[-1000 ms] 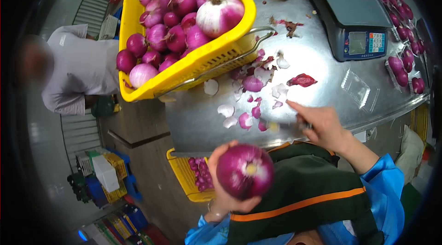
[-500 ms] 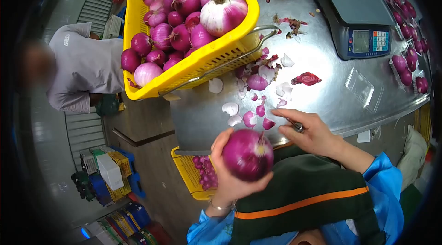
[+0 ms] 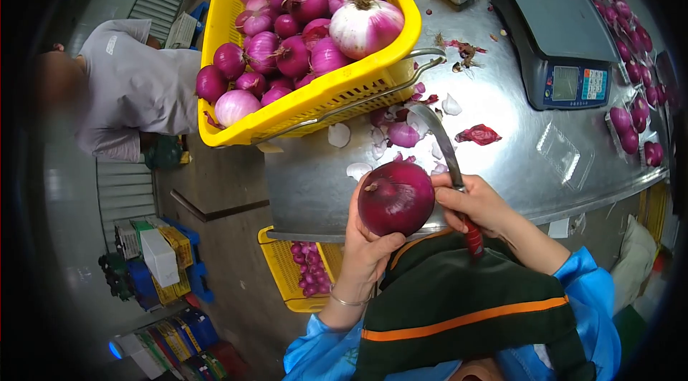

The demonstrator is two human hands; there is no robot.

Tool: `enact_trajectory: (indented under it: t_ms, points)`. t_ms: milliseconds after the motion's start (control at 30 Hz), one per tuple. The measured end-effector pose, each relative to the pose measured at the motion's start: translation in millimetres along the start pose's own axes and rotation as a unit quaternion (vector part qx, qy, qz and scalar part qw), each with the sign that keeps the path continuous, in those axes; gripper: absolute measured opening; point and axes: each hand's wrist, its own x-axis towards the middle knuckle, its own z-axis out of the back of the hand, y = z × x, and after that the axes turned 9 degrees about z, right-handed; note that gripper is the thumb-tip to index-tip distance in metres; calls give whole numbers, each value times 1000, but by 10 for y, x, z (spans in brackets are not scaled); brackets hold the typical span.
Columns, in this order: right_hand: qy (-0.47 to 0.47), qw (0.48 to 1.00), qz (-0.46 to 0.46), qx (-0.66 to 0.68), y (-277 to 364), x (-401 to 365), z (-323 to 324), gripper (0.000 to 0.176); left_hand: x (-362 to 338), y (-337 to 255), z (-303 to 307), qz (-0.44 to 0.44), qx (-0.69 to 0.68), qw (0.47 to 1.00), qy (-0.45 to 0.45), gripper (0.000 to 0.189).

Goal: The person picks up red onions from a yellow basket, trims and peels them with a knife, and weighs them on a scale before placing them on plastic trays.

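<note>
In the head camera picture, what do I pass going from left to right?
Person in a grey shirt, big yellow plastic basket, red handle of the curved metal knife, dark grey scale, then the rightmost little pack of purple onions.

Right hand (image 3: 474, 203) seemingly curled

A shiny metal surface (image 3: 308, 195) with a curved edge lies just past the left hand (image 3: 365, 245) and the right hand (image 3: 476, 205), and bright light shines on it. To the left of the left hand, the floor (image 3: 229, 259) is brownish gray. Farther left, there are gray strips (image 3: 125, 202) with thin bars, and a pile of blue, white and yellow boxes (image 3: 159, 259). A pale sack (image 3: 632, 256) sits right of the right hand.
</note>
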Motion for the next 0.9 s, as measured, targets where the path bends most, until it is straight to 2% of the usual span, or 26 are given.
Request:
enact_trajectory:
  t_ms: [33,67,100,133,167,200,267,300,400,500,600,633,667,700,733,800,833,867,900]
  points:
    - [-34,993,4,-112,48,-25,-5,40,-28,-25,-24,8,-29,999,-11,104]
    - [-30,993,2,-117,61,-56,1,40,-53,-45,-40,16,-58,998,-21,103]
    - [-28,946,166,-276,57,-98,9,36,-71,-60,-52,12,-61,998,-23,103]
    - [-26,849,322,-418,55,-131,6,33,-95,-70,-59,8,-46,999,-22,103]
    - [-11,788,386,-480,79,-136,-19,44,-118,-70,-55,8,-30,999,-19,103]
    - [-15,789,385,-478,146,-163,-74,44,-132,-60,-54,12,-28,999,-18,103]
    - [5,663,366,-653,294,-208,-202,53,-143,-24,-68,-28,63,998,-11,103]
    - [8,663,357,-658,300,-194,-246,60,-164,-30,-91,-32,96,995,-23,104]
    - [13,653,329,-682,390,-175,-367,57,-213,-34,-94,-60,146,987,-21,104]
    - [18,670,302,-678,374,-182,-286,59,-286,-42,-65,-64,159,984,-43,107]
    - [17,670,322,-668,269,-282,-150,63,-331,-12,34,-99,196,973,-67,107]
    - [17,709,349,-613,200,-300,-163,68,-335,22,110,-173,336,921,-90,109]
    - [19,707,355,-612,172,-300,-195,68,-316,23,148,-243,468,843,-109,111]
    - [-4,724,365,-586,151,-295,-228,69,-291,18,134,-285,521,795,-120,110]
    - [-27,739,375,-559,145,-282,-256,70,-261,11,78,-292,524,791,-119,110]
    - [-28,746,370,-554,143,-219,-358,70,-237,9,-81,-394,613,658,-187,110]
    - [-32,738,365,-566,126,-171,-392,68,-253,-12,-191,-387,601,671,-199,98]
    - [-35,730,361,-579,98,-117,-412,67,-213,-15,-159,-392,602,667,-201,98]
    - [-56,724,336,-600,27,-74,-316,61,-160,-22,-82,-460,606,615,-207,102]
